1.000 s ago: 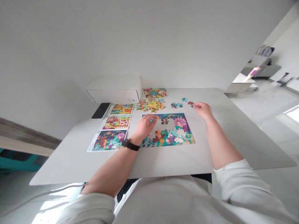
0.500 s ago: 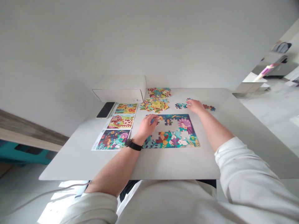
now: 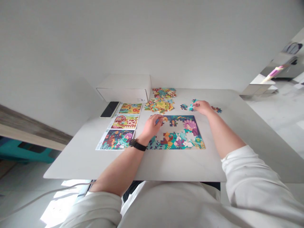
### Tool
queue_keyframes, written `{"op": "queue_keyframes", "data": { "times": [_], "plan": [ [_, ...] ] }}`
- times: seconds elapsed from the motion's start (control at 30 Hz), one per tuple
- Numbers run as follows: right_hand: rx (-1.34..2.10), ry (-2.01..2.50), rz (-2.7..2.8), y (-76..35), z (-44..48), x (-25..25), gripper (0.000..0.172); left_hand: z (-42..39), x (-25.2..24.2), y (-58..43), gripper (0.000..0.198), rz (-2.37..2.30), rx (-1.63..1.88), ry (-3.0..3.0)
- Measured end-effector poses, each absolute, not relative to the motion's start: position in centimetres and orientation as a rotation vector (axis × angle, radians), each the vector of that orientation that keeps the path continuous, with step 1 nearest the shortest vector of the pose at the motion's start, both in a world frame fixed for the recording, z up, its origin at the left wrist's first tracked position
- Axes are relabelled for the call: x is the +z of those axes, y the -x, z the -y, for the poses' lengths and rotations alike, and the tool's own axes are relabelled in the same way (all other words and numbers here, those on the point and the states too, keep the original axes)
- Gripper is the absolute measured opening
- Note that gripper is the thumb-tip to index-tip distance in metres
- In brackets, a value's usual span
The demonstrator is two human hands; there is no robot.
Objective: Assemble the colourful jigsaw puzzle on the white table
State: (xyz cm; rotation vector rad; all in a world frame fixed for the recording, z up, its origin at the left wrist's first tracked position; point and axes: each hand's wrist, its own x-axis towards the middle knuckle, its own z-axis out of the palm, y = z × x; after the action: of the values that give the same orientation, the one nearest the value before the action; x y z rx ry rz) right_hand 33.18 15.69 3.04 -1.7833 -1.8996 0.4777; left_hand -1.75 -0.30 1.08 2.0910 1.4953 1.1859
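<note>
From where I stand, the person at the white table [image 3: 185, 167] has the right hand [image 3: 203, 107] out beyond the jigsaw puzzle [image 3: 178, 143], thumb and finger pinching a turquoise puzzle piece [image 3: 191, 107]. Just left of that piece sits a small cluster of dark blue and teal pieces [image 3: 183, 107], with a teal piece [image 3: 194, 100] just behind it; some brown and teal pieces [image 3: 217, 109] lie to the right of the hand.

The left hand [image 3: 153, 126] rests over the puzzle's upper left corner, fingers curled in toward the thumb; I can't tell whether anything is between them. A black wristwatch [image 3: 138, 144] circles that wrist.

The puzzle lies flat in front of the person, its rabbits and purple peacock filled in, with gaps through the middle, around one small joined bit near the top. Behind it are a mostly yellow heap of pieces [image 3: 160, 106] and a farther mixed heap [image 3: 164, 92]. To the left, three printed pictures [image 3: 124, 122] run in a column, beside a smartphone [image 3: 110, 109] and in front of a white box [image 3: 123, 94].
</note>
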Motion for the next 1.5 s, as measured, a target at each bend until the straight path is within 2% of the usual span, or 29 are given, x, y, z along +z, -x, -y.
{"op": "queue_keyframes", "data": {
  "times": [0.07,0.2,0.37,0.47,0.77,1.03,1.5],
  "plan": [
    [0.656,1.691,1.771,-33.3,-14.5,3.8,0.022,0.3,1.1,1.6,0.022,-1.488,1.194,-2.082],
    [0.942,1.43,1.552,-32.6,-11.3,5.6,0.032,0.5,1.3,1.4,0.023,-1.461,1.205,-2.054],
    [1.116,1.198,1.524,-29.8,-6.3,6.8,0.05,0.9,1.4,1.3,0.024,-1.436,1.22,-2.036],
    [1.151,1.132,1.531,-27.5,-3.9,5.9,0.055,1.1,1.4,1.3,0.025,-1.404,1.22,-1.978],
    [1.21,1.151,1.538,-23.6,-1.3,2.3,0.05,1.2,1.5,1.4,0.028,-1.291,1.191,-1.834],
    [1.215,1.122,1.655,-23.4,-1.3,1.7,0.05,1.2,1.4,0.8,0.041,-1.233,1.109,-1.868],
    [1.239,1.07,1.681,-23.6,-1.1,2.0,0.05,1.8,2.1,0.6,0.042,-1.225,1.066,-1.812]
  ]
}}
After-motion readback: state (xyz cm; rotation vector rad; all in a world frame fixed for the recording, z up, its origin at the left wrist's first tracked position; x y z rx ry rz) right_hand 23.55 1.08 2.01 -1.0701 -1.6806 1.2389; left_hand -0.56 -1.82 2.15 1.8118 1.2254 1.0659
